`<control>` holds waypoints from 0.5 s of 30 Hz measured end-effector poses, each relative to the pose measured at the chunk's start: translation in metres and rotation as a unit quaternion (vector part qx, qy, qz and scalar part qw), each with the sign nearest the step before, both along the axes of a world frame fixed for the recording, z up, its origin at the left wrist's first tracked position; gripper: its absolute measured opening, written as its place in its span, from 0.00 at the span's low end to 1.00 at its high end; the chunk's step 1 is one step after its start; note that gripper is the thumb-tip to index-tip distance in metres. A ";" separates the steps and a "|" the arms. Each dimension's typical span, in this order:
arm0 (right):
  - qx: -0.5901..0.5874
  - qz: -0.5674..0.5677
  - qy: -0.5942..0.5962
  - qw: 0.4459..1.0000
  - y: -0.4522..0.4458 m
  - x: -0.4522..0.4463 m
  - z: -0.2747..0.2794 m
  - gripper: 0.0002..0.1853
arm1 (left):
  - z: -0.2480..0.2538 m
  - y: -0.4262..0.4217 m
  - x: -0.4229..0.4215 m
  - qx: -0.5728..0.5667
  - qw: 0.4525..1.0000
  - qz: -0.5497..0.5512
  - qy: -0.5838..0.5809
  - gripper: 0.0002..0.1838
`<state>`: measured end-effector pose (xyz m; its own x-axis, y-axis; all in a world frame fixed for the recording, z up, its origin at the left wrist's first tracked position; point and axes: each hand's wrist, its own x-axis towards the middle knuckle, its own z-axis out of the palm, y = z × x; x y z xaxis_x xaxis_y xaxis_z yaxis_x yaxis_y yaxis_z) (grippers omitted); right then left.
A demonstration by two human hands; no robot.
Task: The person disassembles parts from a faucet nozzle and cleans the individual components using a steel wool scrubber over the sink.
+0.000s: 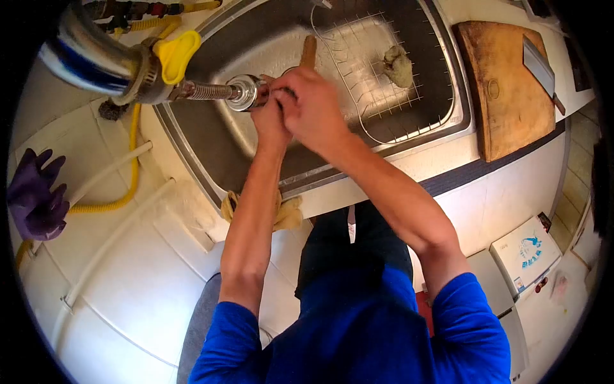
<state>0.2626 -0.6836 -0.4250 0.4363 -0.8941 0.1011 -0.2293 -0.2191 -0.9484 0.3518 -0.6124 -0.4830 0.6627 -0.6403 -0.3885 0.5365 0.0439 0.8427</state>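
Projecting beyond the right hand [312, 109], the brown handle [309, 52] lies over the sink [262, 46], near the metal spout [245, 93]. The left hand [272, 120] adjoins the right, fingers curled on both, but what either grips cannot be told. The handle looks stiff and fairly light, probably slippery if wet, and is best grasped around its exposed length.

The person wears a bright blue short-sleeved top [348, 326] with dark bottoms [325, 246].
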 end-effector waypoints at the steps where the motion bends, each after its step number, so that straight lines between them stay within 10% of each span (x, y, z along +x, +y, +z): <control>1: -0.011 0.006 0.002 1.000 0.002 0.001 -0.001 0.06 | 0.027 -0.005 -0.006 0.052 0.995 -0.036 -0.073 0.11; 15: 0.018 -0.002 -0.013 1.000 0.004 0.001 -0.001 0.03 | 0.032 -0.005 -0.009 0.106 0.983 -0.068 -0.136 0.06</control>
<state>0.2638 -0.6791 -0.4258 0.4299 -0.8994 0.0794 -0.2049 -0.1829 -0.9616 0.3427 -0.6169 -0.4512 0.6741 -0.6540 -0.3433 0.2792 -0.2048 0.9382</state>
